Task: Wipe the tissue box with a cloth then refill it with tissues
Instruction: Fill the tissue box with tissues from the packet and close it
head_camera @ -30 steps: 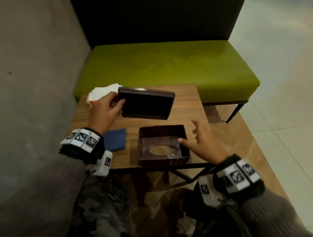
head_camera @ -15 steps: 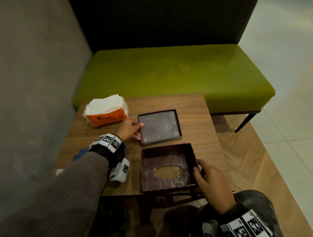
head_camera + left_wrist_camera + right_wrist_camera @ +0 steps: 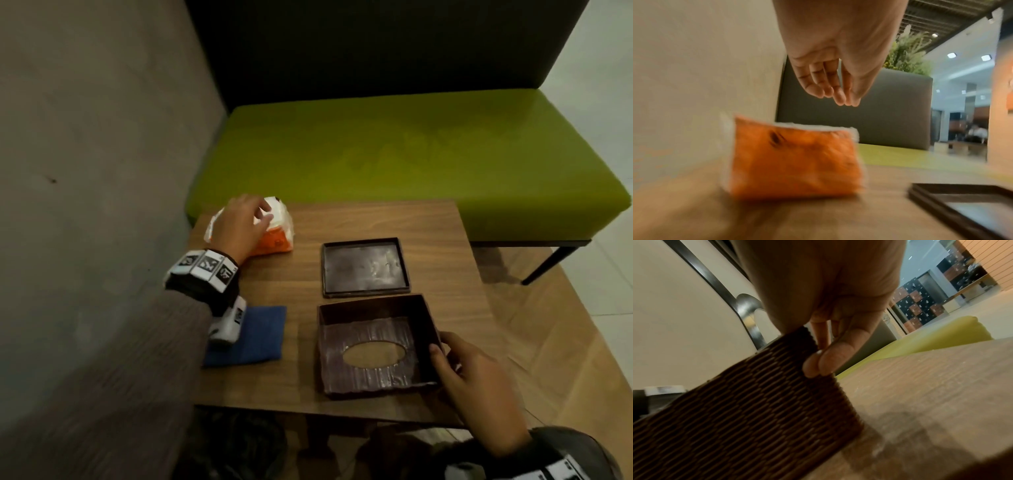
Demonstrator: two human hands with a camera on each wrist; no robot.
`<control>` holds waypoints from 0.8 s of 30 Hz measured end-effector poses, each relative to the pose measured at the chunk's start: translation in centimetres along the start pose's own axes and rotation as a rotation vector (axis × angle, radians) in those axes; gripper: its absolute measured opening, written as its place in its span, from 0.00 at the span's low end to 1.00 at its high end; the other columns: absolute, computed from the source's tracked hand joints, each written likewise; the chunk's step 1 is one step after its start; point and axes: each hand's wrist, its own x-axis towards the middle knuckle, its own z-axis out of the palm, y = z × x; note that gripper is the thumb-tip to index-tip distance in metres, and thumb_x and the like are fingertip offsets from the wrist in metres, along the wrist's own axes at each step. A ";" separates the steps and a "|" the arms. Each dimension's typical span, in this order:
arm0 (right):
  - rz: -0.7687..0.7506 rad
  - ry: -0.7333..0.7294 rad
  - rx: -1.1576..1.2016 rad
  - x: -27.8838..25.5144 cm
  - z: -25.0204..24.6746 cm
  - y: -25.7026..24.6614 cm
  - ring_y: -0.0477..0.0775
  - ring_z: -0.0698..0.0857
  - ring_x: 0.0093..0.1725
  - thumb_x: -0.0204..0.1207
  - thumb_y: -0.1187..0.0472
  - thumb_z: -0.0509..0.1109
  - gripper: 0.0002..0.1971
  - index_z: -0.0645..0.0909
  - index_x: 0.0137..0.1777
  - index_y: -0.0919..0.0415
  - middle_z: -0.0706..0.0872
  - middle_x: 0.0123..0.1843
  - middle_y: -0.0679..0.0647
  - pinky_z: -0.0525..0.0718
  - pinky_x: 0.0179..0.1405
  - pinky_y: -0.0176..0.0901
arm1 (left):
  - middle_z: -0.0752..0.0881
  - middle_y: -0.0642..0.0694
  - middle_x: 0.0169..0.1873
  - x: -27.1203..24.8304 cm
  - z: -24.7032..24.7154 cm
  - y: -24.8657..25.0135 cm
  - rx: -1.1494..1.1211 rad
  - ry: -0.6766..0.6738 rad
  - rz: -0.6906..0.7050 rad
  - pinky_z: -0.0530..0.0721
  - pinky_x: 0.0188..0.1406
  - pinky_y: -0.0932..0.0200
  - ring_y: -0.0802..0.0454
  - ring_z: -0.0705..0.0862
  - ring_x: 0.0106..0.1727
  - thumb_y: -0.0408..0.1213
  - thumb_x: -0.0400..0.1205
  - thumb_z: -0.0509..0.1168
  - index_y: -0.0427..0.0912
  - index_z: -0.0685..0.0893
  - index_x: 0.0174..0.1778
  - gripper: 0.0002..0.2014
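The dark brown tissue box (image 3: 373,346) lies upside down near the table's front edge, open, with its oval slot facing the table. Its flat base panel (image 3: 364,267) lies just behind it, seen again in the left wrist view as the base panel (image 3: 966,209). My right hand (image 3: 459,363) pinches the box's right wall; the right wrist view shows the right hand (image 3: 818,356) with thumb and fingers on the woven tissue box (image 3: 748,418). My left hand (image 3: 246,222) hovers over the orange-and-white tissue pack (image 3: 277,236). There the left hand (image 3: 834,91) hangs relaxed, just above the tissue pack (image 3: 793,162).
A folded blue cloth (image 3: 260,335) lies on the wooden table (image 3: 445,240) at the front left, partly under my left wrist. A green bench (image 3: 394,154) stands behind the table and a grey wall (image 3: 85,137) runs along the left.
My left hand set the base panel down on the table, let go and moved left to the tissue pack. My right hand took hold of the box's right wall and stays there.
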 end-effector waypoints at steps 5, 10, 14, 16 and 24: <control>0.011 0.046 0.045 0.6 0.1 -0.5 0.40 0.81 0.31 0.82 0.48 0.63 0.10 0.83 0.58 0.45 0.84 0.31 0.47 0.74 0.26 0.31 | 0.84 0.46 0.43 2.3 -1.1 -4.3 0.228 -0.218 0.052 0.78 0.50 0.44 0.43 0.77 0.53 0.47 0.75 0.72 0.45 0.84 0.51 0.13; 0.020 0.047 0.071 0.5 0.9 -0.5 0.40 0.82 0.36 0.83 0.49 0.60 0.09 0.83 0.51 0.45 0.86 0.36 0.48 0.74 0.31 0.30 | 0.84 0.49 0.53 2.7 0.3 -4.8 0.311 -0.319 0.077 0.78 0.55 0.48 0.46 0.78 0.59 0.54 0.78 0.66 0.51 0.82 0.58 0.17; 0.028 0.038 0.100 0.7 1.1 -0.1 0.41 0.84 0.38 0.83 0.50 0.59 0.09 0.82 0.50 0.44 0.86 0.37 0.45 0.79 0.35 0.36 | 0.83 0.49 0.58 3.1 0.8 -4.0 0.409 -0.380 0.118 0.73 0.51 0.54 0.46 0.79 0.61 0.50 0.76 0.70 0.48 0.81 0.62 0.20; 0.020 0.044 0.116 0.7 1.2 0.0 0.42 0.84 0.38 0.83 0.50 0.60 0.08 0.81 0.48 0.43 0.86 0.37 0.45 0.80 0.35 0.40 | 0.83 0.51 0.58 3.3 0.9 -4.3 0.429 -0.416 0.101 0.77 0.52 0.55 0.46 0.81 0.60 0.52 0.75 0.70 0.52 0.79 0.61 0.20; 0.014 0.044 0.163 0.8 1.3 0.6 0.45 0.86 0.36 0.83 0.50 0.60 0.09 0.82 0.47 0.44 0.86 0.35 0.46 0.82 0.33 0.44 | 0.85 0.42 0.58 3.3 1.0 -3.0 0.604 -0.362 0.205 0.76 0.42 0.52 0.39 0.83 0.56 0.52 0.82 0.60 0.47 0.80 0.61 0.17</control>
